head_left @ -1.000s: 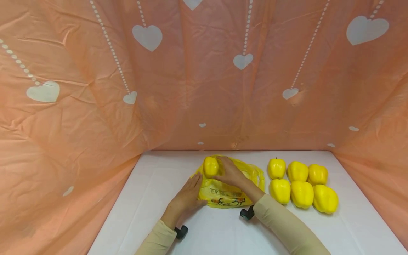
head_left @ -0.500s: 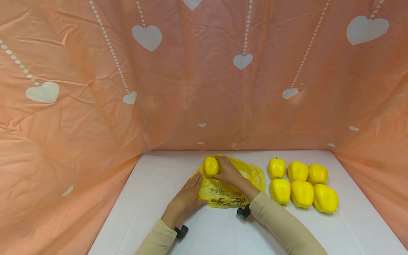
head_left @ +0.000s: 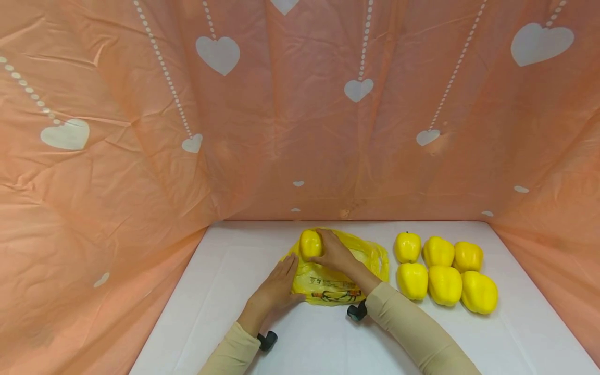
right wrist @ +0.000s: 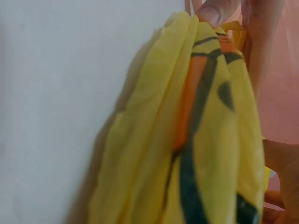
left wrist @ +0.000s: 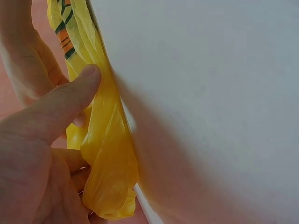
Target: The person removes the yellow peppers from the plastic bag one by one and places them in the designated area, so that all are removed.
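A yellow plastic bag (head_left: 323, 284) printed with black and orange lies on the white table. At the bag's far left part is a yellow bell pepper (head_left: 310, 246), and my right hand (head_left: 336, 255) holds it from the right with thumb and fingers spread round its side. Along the bag's left edge my left hand (head_left: 278, 284) rests with straight fingers. In the left wrist view, the left thumb (left wrist: 70, 105) lies against the crumpled yellow bag (left wrist: 110, 172), whose folds partly hide the other fingers. Mostly printed folds of the bag (right wrist: 205, 130) fill the right wrist view.
To the right of the bag, several yellow bell peppers (head_left: 444, 285) stand in two rows. The white table (head_left: 211, 281) is backed and flanked by an orange-pink curtain (head_left: 281, 130) with white hearts. Both wrists wear small black cameras (head_left: 267, 341).
My right forearm has shifted slightly left, while the right hand keeps its place at the bell pepper. The left hand, the bag and the other peppers have stayed put.
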Demonstrator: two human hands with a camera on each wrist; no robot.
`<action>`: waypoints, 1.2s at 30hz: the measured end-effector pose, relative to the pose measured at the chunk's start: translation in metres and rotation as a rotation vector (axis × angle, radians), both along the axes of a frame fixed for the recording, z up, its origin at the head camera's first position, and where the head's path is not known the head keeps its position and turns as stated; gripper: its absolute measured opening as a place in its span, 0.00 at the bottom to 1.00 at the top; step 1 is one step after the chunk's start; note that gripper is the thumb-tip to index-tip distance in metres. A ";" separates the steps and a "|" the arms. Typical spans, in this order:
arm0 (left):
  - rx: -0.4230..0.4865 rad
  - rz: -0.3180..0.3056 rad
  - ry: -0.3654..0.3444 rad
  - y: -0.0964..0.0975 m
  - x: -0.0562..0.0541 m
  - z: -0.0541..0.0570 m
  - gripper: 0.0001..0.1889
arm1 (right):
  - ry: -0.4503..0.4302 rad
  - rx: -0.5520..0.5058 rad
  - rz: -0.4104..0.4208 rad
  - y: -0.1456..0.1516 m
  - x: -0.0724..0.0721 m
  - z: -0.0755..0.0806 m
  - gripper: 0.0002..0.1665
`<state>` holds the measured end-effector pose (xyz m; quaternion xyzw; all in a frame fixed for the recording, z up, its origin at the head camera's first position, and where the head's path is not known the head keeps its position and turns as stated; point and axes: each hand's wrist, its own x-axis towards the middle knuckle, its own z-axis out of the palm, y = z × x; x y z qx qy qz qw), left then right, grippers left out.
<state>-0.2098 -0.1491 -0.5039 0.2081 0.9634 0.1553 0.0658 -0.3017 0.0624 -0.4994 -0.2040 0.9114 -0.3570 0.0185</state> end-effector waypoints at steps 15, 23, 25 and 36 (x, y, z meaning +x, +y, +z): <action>0.030 0.021 -0.028 0.000 0.000 0.002 0.55 | 0.015 -0.029 0.009 0.012 0.008 0.007 0.53; 0.027 0.014 -0.022 -0.001 -0.001 -0.001 0.55 | 0.011 -0.056 -0.002 0.022 0.016 0.014 0.53; 0.027 0.014 -0.019 -0.001 -0.001 -0.001 0.55 | 0.008 -0.066 -0.003 0.025 0.019 0.016 0.53; 0.055 0.023 -0.026 -0.004 -0.001 -0.003 0.55 | 0.021 -0.083 0.001 0.044 0.032 0.028 0.54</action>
